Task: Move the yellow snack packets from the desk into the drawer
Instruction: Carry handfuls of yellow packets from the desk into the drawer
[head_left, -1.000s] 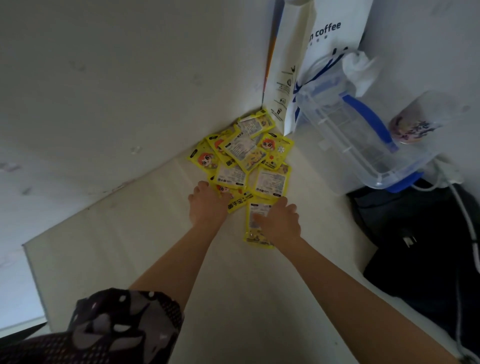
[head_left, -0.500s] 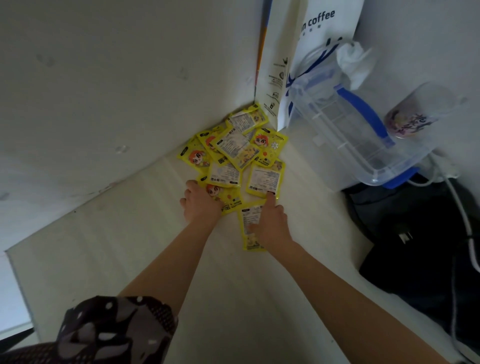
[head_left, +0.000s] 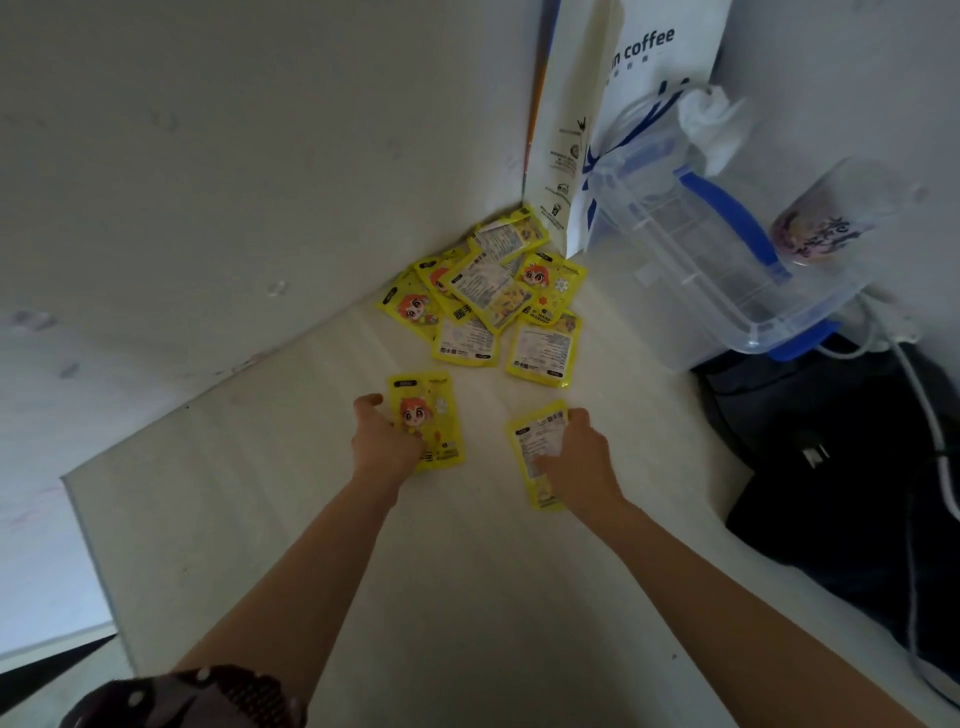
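2 packets in your grip: left hand (head_left: 383, 441) fingers closed on face-up packet (head_left: 427, 420), right hand (head_left: 576, 457) pinching label-up packet (head_left: 537, 451). Remaining pile (head_left: 485, 301) sits at desk (head_left: 467, 597) far corner. Slick foil may slip; drawer not in view.

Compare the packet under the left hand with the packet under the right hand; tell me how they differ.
The left hand packet lies picture side up, showing an orange-haired cartoon figure; the right hand packet shows a white panel of printed text. The left hand covers the left packet's left edge, while the right hand covers the right packet's right side. Both are yellow, lie flat on the desk, and sit apart from the pile in the corner.
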